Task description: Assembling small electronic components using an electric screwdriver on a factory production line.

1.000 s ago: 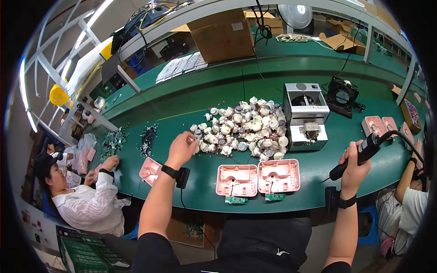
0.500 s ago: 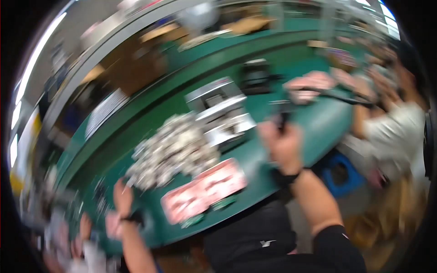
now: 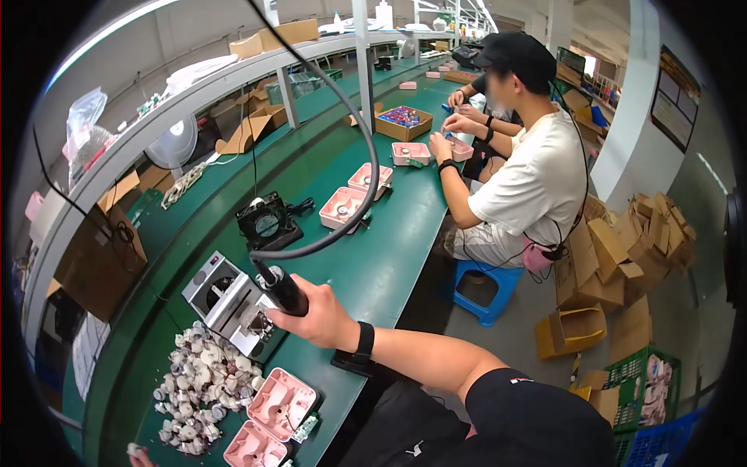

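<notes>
My right hand (image 3: 325,315) is closed around the black handle of a corded electric screwdriver (image 3: 285,294). Its lower end is hidden behind the hand, just over a grey box-shaped machine (image 3: 227,300). Only fingertips of my left hand (image 3: 140,458) show at the lower left edge, seemingly pinching a small white part (image 3: 132,449). Between the hands lies a heap of small white parts with wires (image 3: 204,373). Two open pink plastic casings (image 3: 282,401) sit near the table edge, with a small green circuit board (image 3: 306,426) beside them.
A thick grey cable (image 3: 372,148) loops above the green table (image 3: 354,272). Behind the machine stands a black fan-like device (image 3: 267,224). More pink casings (image 3: 342,207) lie farther along. Co-workers sit at right; one is on a blue stool (image 3: 489,294). Cardboard boxes (image 3: 591,265) cover the floor.
The view has swung to the right and sharpened. My right hand, holding the screwdriver, has come over to the grey machine. My left hand has mostly slipped out at the lower left.
</notes>
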`<state>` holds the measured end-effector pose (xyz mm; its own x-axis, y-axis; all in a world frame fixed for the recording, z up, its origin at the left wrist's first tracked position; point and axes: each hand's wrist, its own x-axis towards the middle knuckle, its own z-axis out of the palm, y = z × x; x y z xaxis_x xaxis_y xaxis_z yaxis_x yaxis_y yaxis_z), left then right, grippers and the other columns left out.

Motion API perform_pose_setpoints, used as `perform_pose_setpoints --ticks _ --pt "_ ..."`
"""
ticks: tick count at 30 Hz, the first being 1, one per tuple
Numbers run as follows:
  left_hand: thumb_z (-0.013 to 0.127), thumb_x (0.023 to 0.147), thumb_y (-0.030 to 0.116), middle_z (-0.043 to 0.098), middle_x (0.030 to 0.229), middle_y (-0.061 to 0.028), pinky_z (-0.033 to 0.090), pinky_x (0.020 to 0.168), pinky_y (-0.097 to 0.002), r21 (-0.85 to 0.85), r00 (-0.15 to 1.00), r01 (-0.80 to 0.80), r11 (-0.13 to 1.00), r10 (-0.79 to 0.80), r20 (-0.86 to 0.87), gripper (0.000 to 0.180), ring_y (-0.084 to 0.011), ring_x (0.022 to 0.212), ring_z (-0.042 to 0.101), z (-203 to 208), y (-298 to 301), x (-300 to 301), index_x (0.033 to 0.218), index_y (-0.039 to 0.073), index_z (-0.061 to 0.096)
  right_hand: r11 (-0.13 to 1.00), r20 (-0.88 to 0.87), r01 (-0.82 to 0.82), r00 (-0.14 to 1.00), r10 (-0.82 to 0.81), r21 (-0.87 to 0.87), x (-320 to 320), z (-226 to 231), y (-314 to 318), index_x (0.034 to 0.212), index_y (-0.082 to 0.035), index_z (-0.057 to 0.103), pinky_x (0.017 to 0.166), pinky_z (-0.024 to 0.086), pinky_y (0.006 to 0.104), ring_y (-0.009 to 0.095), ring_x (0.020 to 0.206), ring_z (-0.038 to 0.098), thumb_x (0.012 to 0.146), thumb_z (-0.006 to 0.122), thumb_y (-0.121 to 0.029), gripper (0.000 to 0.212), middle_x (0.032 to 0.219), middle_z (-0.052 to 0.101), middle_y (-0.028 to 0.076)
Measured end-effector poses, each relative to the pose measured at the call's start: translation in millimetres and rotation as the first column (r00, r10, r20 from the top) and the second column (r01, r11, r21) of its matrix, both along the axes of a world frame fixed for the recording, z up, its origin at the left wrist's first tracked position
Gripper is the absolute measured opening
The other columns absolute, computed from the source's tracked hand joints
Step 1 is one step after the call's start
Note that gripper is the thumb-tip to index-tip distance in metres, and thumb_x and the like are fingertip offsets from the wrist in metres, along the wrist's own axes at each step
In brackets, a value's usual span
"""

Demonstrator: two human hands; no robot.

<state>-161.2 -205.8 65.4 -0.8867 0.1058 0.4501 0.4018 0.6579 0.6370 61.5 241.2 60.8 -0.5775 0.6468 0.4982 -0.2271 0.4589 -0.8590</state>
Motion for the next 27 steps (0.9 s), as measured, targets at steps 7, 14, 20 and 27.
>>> perform_pose_setpoints --ticks 7,14,20,27 --pt "0.053 0.101 0.039 0.061 0.114 -0.0111 0.047 0.075 -0.0318 0.792 0.919 -0.103 0.601 -0.248 0.308 0.043 -0.0214 0.090 0.056 26 36 61 0.123 0.003 0.057 0.997 0.040 -0.072 0.996 0.074 -0.041 -8 1 -7 0.090 -0.003 0.058 0.053 0.039 0.0267 0.008 0.057 0.041 0.079 0.079 -0.019 0.028 0.061 0.048 -0.002" --pt "0.057 0.098 0.035 0.057 0.095 -0.0061 0.042 0.059 -0.0248 0.990 0.615 0.057 0.129 -0.786 0.067 0.032 -0.0161 0.075 0.051 -63 -13 37 0.112 0.006 0.059 0.987 -0.094 -0.143 0.986 0.136 -0.071 14 -30 -5 0.104 -0.004 0.054 0.057 0.043 0.0247 0.008 0.064 0.054 0.081 0.069 0.002 0.028 0.074 0.056 0.003" --pt "0.050 0.100 0.026 0.055 0.081 -0.0049 0.039 0.055 -0.0215 0.926 0.687 -0.164 0.341 -0.634 0.355 0.025 -0.0127 0.064 0.048 -106 -5 23 0.110 0.006 0.060 0.971 -0.156 -0.190 0.973 0.168 -0.142 24 -38 -11 0.108 -0.006 0.044 0.054 0.047 0.0289 0.014 0.060 0.055 0.083 0.063 0.004 0.033 0.075 0.057 0.008" --pt "0.049 0.097 0.026 0.055 0.075 -0.0064 0.039 0.054 -0.0213 0.837 0.526 -0.298 0.459 -0.653 0.545 0.026 -0.0127 0.062 0.049 -102 -25 24 0.108 0.005 0.060 0.944 -0.372 -0.227 0.919 0.126 -0.240 29 -36 -9 0.109 -0.007 0.044 0.053 0.046 0.0303 0.015 0.055 0.050 0.087 0.062 -0.004 0.029 0.068 0.052 0.008"
